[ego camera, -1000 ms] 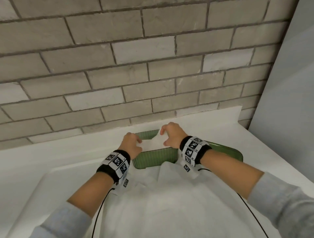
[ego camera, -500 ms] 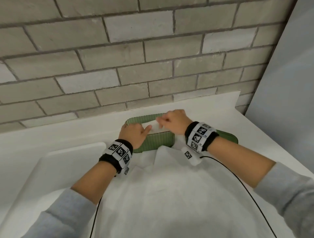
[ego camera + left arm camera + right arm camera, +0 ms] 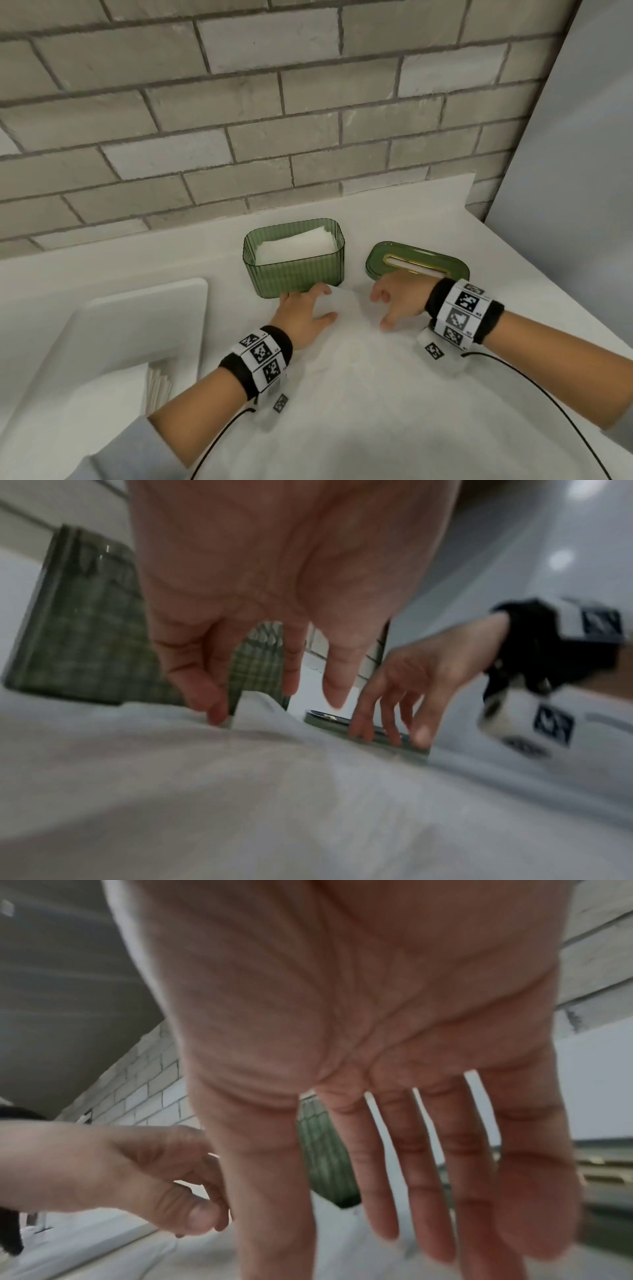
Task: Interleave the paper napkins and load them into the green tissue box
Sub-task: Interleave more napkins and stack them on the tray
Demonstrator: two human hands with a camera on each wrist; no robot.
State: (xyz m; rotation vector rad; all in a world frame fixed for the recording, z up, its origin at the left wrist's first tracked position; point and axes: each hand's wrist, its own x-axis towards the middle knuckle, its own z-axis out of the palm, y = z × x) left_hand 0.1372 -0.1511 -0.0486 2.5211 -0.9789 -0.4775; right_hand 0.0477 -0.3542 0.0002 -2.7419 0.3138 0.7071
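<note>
Green tissue box (image 3: 294,262), open-topped, holding folded napkins (image 3: 295,246), is standing just beyond both hands. Left hand (image 3: 301,317) is lying on a loose napkin (image 3: 346,308); right hand (image 3: 399,299), fingers spread and empty, is hovering beside the green lid (image 3: 416,262).

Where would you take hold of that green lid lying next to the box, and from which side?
Probably from above, across its narrow width: the green lid lies flat and long, slot up, right of the tissue box. The right hand is nearest; fingers over the far long edge, thumb on the near one.
</note>
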